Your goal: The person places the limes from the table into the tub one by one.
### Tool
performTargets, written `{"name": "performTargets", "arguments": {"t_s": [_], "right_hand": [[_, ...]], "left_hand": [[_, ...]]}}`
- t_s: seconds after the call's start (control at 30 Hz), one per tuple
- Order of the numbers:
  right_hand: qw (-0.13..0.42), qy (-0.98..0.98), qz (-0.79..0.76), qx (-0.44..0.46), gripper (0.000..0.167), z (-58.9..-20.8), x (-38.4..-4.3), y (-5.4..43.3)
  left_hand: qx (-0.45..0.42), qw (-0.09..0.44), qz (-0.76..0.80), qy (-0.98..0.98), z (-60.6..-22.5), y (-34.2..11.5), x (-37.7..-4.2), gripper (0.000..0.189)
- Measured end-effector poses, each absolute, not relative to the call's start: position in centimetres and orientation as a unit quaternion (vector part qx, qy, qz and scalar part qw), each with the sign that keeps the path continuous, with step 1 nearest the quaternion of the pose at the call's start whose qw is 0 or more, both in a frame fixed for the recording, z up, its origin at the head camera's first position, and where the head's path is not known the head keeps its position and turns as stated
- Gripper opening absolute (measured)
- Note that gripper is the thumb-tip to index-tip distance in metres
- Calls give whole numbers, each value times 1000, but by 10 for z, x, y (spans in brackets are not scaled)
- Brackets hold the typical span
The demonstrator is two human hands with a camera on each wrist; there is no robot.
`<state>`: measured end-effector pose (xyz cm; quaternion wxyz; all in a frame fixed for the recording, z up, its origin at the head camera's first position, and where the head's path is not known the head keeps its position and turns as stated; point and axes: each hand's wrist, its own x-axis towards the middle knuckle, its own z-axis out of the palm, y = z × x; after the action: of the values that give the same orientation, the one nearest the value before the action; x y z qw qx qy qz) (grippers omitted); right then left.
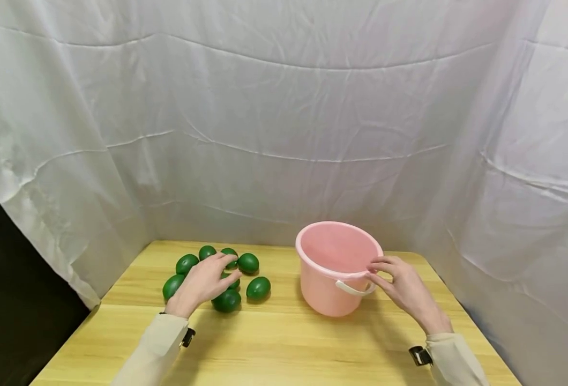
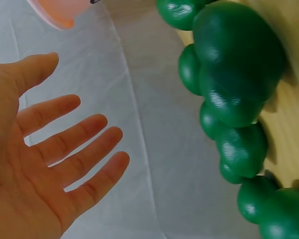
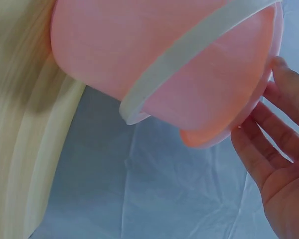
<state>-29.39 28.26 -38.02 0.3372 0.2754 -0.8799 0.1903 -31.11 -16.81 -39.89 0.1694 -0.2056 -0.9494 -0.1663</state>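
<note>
My left hand (image 1: 204,281) hovers over a cluster of glossy dark green, egg-shaped fruits that look like avocados (image 1: 226,301). Its fingers are spread and the palm holds nothing; in the left wrist view the hand (image 2: 55,159) is apart from the row of green fruits (image 2: 239,45). To the right stands a pink bucket (image 1: 329,295), upright, with a white handle (image 1: 353,290) hanging down its near side. My right hand (image 1: 404,287) holds the bucket's right rim between thumb and fingers. In the right wrist view, the fingertips (image 3: 239,134) meet the rim of the bucket (image 3: 209,99).
Both hands work over a light wooden table (image 1: 274,343). White cloth (image 1: 284,134) hangs behind it and along the sides. A single avocado-like fruit (image 1: 258,288) lies at the cluster's right edge, nearest the bucket. A dark area (image 1: 14,300) shows at the far left.
</note>
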Motion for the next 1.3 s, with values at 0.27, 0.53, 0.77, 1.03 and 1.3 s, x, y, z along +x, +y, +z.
{"name": "performTargets", "arguments": {"t_s": [0.27, 0.53, 0.77, 1.03, 1.3], "right_hand": [[354, -871, 192, 283, 26, -385, -293, 284], [368, -862, 195, 290, 29, -390, -296, 282], [365, -865, 206, 275, 32, -395, -296, 280], [370, -868, 219, 249, 42, -401, -298, 281], [360, -874, 219, 243, 39, -402, -297, 284]], "left_hand": [[-220, 130, -170, -952, -423, -170, -315, 39], [-238, 112, -171, -949, -450, -173, -317, 38], [-228, 104, -165, -954, -459, -172, -319, 45], [-239, 91, -153, -955, -466, -178, -315, 49], [-233, 56, -169, -956, -471, -176, -313, 59]]}}
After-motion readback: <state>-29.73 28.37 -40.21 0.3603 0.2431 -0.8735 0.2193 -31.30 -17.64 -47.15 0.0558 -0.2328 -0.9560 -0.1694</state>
